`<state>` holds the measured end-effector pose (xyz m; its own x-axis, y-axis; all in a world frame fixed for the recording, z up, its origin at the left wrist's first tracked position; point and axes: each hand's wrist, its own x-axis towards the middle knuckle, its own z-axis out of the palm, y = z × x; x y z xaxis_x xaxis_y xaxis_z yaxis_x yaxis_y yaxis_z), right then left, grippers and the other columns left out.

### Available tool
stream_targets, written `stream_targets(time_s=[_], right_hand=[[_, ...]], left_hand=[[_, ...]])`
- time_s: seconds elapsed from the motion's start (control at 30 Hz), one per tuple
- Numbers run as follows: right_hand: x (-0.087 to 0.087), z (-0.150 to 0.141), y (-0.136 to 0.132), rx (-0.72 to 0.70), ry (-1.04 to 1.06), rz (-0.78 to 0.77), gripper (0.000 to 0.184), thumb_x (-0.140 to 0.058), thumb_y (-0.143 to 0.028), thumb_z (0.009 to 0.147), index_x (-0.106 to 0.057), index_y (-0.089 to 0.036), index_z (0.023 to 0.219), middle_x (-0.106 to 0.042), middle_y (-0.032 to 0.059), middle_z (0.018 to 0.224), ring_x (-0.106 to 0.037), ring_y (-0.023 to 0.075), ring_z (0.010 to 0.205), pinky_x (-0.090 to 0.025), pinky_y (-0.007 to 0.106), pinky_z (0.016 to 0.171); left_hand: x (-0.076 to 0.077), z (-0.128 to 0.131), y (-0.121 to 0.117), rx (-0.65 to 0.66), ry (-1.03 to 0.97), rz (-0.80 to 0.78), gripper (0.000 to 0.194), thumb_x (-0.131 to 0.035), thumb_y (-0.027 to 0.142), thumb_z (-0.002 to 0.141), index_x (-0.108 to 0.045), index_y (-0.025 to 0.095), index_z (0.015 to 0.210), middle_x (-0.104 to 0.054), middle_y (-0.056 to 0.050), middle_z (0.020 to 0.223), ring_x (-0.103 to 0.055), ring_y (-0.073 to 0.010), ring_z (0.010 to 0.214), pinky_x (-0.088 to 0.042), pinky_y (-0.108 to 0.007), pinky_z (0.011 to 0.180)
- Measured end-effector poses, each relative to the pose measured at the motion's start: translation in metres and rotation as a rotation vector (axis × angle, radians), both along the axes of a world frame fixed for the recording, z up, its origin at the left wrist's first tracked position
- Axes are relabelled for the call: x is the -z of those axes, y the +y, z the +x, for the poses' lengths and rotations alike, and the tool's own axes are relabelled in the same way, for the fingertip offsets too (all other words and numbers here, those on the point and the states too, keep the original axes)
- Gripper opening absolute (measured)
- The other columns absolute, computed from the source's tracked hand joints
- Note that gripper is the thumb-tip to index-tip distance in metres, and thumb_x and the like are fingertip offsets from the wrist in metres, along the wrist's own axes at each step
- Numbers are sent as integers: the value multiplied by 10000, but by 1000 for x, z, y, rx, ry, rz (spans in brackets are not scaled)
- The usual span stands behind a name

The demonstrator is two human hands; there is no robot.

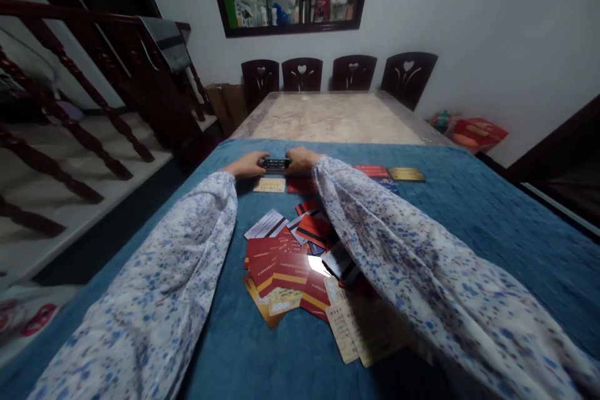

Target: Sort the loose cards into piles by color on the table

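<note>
Both my arms reach forward across the blue cloth. My left hand (249,165) grips the left end of a black card (275,164) with pale markings, and my right hand (301,160) has its fingers on the right end. The card lies at or just above the cloth; I cannot tell which. Just nearer to me are a cream card (269,185) and a dark red card (301,185), partly behind my right sleeve. Farther right lie a red card (371,170), a gold card (407,174) and a blue card (386,185).
Between my forearms spreads a loose pile of overlapping red cards (290,265), with cream cards (344,331) near my right sleeve. The blue cloth (469,219) covers the near part of the table (328,115). Several chairs (302,78) stand behind; a railing (70,112) runs left.
</note>
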<state>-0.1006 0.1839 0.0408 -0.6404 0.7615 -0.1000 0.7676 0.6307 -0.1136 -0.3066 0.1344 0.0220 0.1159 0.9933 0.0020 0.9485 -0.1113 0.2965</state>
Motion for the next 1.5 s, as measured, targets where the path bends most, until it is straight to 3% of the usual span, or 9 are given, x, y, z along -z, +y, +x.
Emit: stream_targets(time_s=[0.27,0.5,0.77,1.07,1.5], right_hand=[[-6,9,-6,-17,47,36,694,-719,-574,822,-605,-201,1397,-572,159,1468,-424,397,1397,-453,505,1064],[-8,18,-16,-19,108,94,600,-665,-543,900,-597,-195,1383,-530,204,1480,-397,419,1405,-415,568,1071],[-12,33,-32,-17,109,155,486,-615,-409,938,-601,-179,1365,-536,204,1446,-423,388,1375,-433,567,1062],[-6,46,-41,-37,113,167,487,-632,-384,915,-606,-168,1350,-540,214,1427,-419,405,1346,-442,580,1019],[-11,74,-70,-52,87,180,423,-606,-370,943,-622,-185,1322,-579,187,1368,-441,364,1278,-447,491,966]], left_hand=[[0,2,-10,11,24,105,666,-617,235,759,-579,110,1412,-691,-120,1242,-652,-276,1128,-486,-375,1076],[0,8,-22,24,30,217,529,-560,251,810,-636,93,1309,-655,-110,1141,-623,-234,1037,-485,-376,1060],[4,18,-38,67,-51,321,398,-552,222,800,-673,129,1168,-620,-89,1083,-606,-196,890,-537,-373,953],[7,29,-56,99,-89,387,341,-542,181,797,-667,134,1111,-603,-100,1124,-604,-197,892,-552,-376,915],[8,58,-85,158,-95,458,305,-528,137,839,-670,137,1109,-615,-109,1166,-625,-214,972,-545,-381,945]])
